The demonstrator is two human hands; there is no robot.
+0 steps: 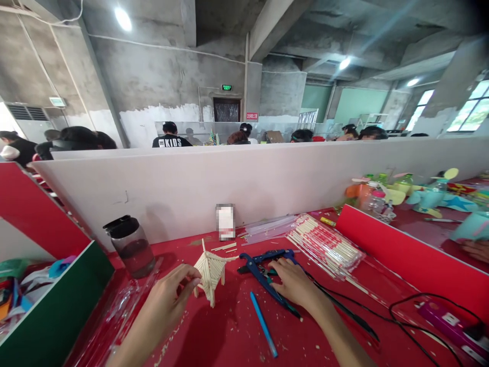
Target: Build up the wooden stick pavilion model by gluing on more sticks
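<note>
A small model built of pale wooden sticks (211, 271), with a slatted sloping roof and short legs, stands on the red tabletop. My left hand (173, 288) is at its left edge, thumb and fingertips closed on the corner. To the right lies a blue-handled tool (260, 275) with long, spread handles; its exact kind is unclear. My right hand (292, 283) rests over it, thumb and fingers curled around part of it. Dark parts beside it are partly covered by that hand. A blue pen (263, 324) lies between my two hands.
A dark-lidded water bottle (132, 247) stands at left near the white partition (214, 178). Bagged wooden sticks (324, 244) lie at right. A black cord runs to a purple power strip (451, 323). Red and green dividers flank the table; people sit beyond the partition.
</note>
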